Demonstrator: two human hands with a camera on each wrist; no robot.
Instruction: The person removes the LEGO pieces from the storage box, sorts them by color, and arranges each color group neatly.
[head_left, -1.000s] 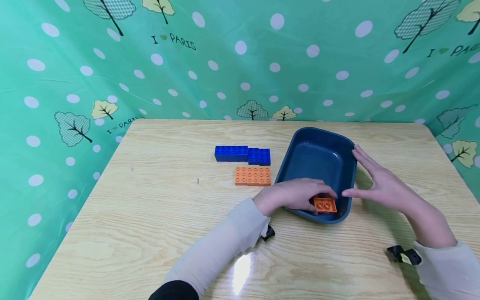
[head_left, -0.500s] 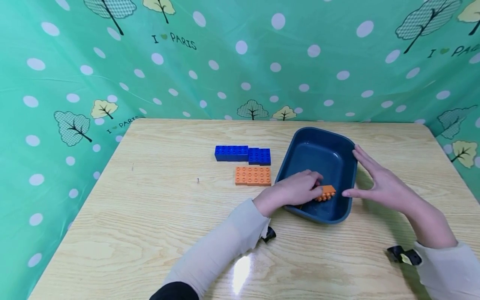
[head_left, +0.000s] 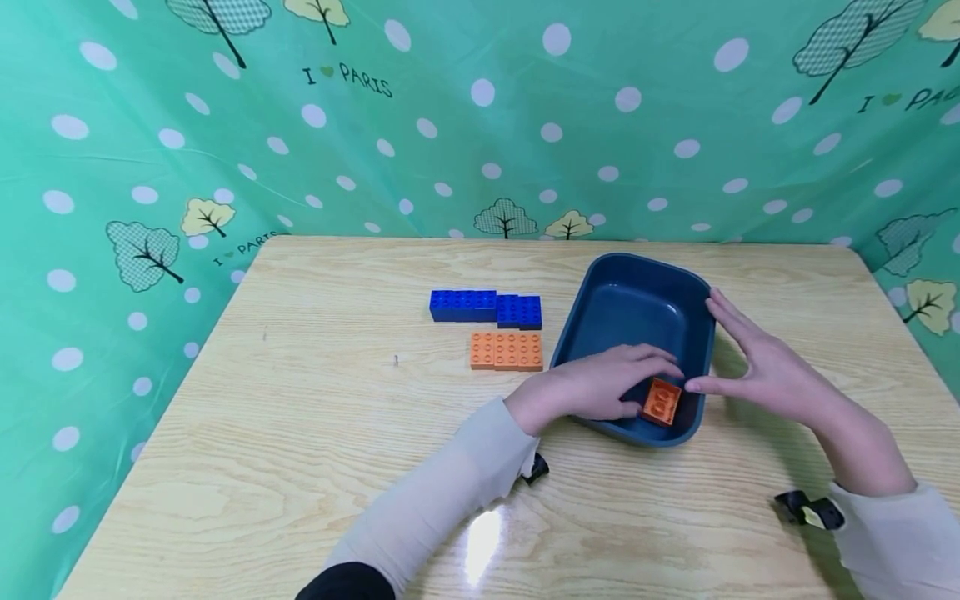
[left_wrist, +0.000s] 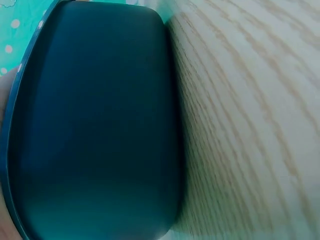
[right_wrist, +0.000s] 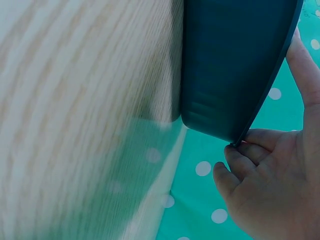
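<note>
A dark blue plastic box [head_left: 611,312] stands on the table. Inside its near end lies an orange toy building brick [head_left: 662,402], hollow underside upward. My left hand [head_left: 611,383] reaches in over the left side and pinches this brick, thumb at its left edge and fingers at its far edge. My right hand [head_left: 768,375] holds the box's right side: the thumb laps over the rim, the fingertips sit at the rim farther back. In the right wrist view, the right hand [right_wrist: 270,185] has its fingers bent at the box's edge. The left wrist view shows mainly the box's outer wall [left_wrist: 100,110].
Left of the box, blue bricks [head_left: 483,308] stand in a row. Orange bricks [head_left: 506,352] lie side by side in front of them. A green curtain [head_left: 420,150] with white dots hangs behind the wooden table [head_left: 315,433].
The orange brick has been turned in the box, from studs showing to underside up, and sits farther right. My left fingers have spread around it. The right hand has stayed in place.
</note>
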